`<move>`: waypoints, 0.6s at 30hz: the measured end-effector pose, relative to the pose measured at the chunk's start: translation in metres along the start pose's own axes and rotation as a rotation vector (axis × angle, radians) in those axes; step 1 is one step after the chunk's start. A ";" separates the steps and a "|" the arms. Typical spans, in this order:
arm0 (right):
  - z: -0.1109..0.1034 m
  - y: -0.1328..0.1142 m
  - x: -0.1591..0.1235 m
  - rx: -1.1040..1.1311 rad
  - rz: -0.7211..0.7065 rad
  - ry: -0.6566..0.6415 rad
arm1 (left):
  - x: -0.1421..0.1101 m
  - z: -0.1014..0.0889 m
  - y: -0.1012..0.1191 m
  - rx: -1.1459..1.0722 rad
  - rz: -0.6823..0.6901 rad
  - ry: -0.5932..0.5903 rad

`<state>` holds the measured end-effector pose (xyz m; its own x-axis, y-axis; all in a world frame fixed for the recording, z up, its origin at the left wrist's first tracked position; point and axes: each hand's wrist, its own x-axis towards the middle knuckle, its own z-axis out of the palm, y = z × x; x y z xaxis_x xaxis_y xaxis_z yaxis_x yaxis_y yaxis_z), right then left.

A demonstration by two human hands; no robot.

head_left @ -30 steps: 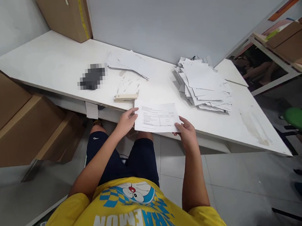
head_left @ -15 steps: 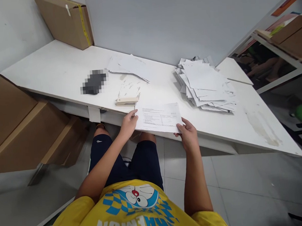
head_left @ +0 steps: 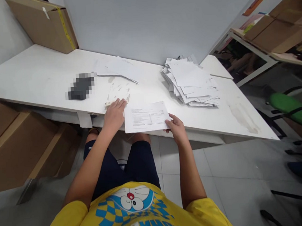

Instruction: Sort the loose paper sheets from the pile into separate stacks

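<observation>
Printed sheets of paper (head_left: 146,117) extend over the table's front edge, with a text table on the top face. My right hand (head_left: 177,127) pinches them at their right edge, thumb on top. Beside their left edge, my left hand (head_left: 115,114) reaches over a cream stapler (head_left: 109,104), fingers stretched out across it. Most of the stapler is hidden under that hand; only its left end shows, and I cannot tell how firmly it is touched.
On the white table (head_left: 47,75) lie a large untidy paper pile (head_left: 190,82), a smaller stack (head_left: 117,69) and a blurred dark object (head_left: 82,87). A cardboard box (head_left: 44,25) stands at the back left. More cartons (head_left: 16,150) are at left; a green chair (head_left: 292,108) is at right.
My left hand has let go of the papers' left edge and moved left onto the stapler. My right hand still holds the papers. The whole view has shifted somewhat to the right.
</observation>
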<state>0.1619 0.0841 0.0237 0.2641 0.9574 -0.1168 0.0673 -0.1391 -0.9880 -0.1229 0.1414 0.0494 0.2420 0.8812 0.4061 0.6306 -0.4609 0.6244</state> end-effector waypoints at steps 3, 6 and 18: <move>0.000 -0.002 0.001 -0.005 -0.004 -0.018 | 0.005 0.005 -0.017 -0.060 0.015 0.026; -0.001 -0.003 0.003 -0.011 0.001 -0.019 | 0.005 0.007 -0.024 -0.123 0.029 0.052; -0.003 -0.015 0.002 0.017 -0.093 -0.040 | -0.002 0.003 -0.020 0.010 0.084 0.023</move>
<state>0.1646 0.0873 0.0384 0.2183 0.9755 -0.0278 0.0730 -0.0447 -0.9963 -0.1332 0.1488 0.0340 0.2771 0.8369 0.4721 0.6166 -0.5317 0.5806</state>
